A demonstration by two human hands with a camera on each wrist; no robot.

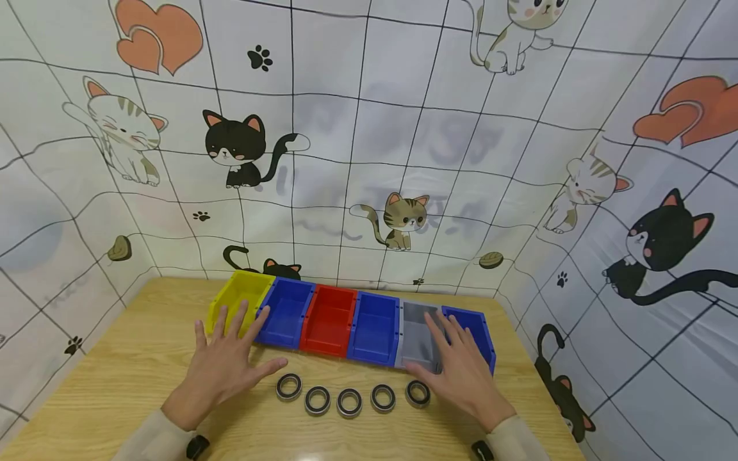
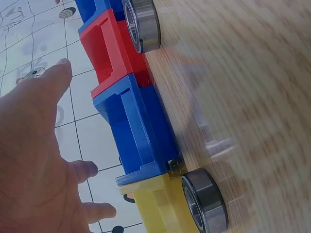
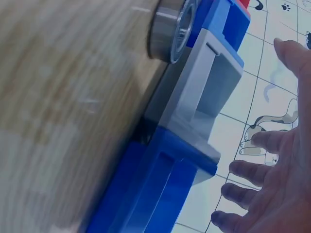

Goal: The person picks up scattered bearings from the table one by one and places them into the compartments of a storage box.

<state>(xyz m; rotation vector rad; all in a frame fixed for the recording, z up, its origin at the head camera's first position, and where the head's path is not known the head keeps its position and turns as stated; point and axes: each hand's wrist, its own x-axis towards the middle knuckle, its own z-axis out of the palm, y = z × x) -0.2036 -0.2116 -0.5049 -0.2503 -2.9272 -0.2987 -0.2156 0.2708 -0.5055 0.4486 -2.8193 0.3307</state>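
Several ring-shaped ball bearings with dark seals lie flat in a loose row on the table, among them a left-end bearing (image 1: 289,387), a middle bearing (image 1: 349,403) and a right-end bearing (image 1: 418,394). My left hand (image 1: 225,368) is spread in front of the yellow bin (image 1: 221,298), its thumb pointing towards the left-end bearing. My right hand (image 1: 464,378) is spread too, partly covering the grey bin (image 1: 412,346) and the right-hand blue bin (image 1: 481,333). Both hands hold nothing. In the left wrist view a bearing (image 2: 206,201) stands out near the yellow bin.
Behind the bearings, the bins stand side by side in a row, with a red bin (image 1: 325,342) between two blue ones. They sit on a wooden table (image 1: 144,326). A cat-printed grid curtain (image 1: 328,141) encloses the back and sides.
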